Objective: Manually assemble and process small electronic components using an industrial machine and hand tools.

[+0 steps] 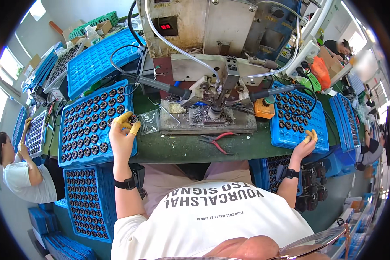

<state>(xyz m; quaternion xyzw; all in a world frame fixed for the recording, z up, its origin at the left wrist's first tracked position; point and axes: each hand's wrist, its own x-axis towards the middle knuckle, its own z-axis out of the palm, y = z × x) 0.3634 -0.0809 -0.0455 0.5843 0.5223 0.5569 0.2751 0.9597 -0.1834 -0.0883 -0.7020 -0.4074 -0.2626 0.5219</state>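
Note:
My left hand (125, 129), with yellow finger cots on its fingertips, is closed around a small round motor core (134, 118) at the right edge of a blue tray. That left tray (63, 143) carries rows of similar dark, spoked cores. Across the bench, my right hand (307, 142) also wears yellow finger cots. Its fingers are drawn together over the lower right part of another blue tray (286, 139), which is partly filled with cores. Whether anything sits between those fingers is hidden. Between my hands stands a bench machine (214, 111) with a metal post over its base.
Red-handled pliers (221, 142) lie before the machine base. A clear bag of small parts (150, 121) is near my left hand. An orange box with a button (264, 108) stands beside the right tray. Stacked trays (89, 203) stand below left. One co-worker (26, 173) sits at left.

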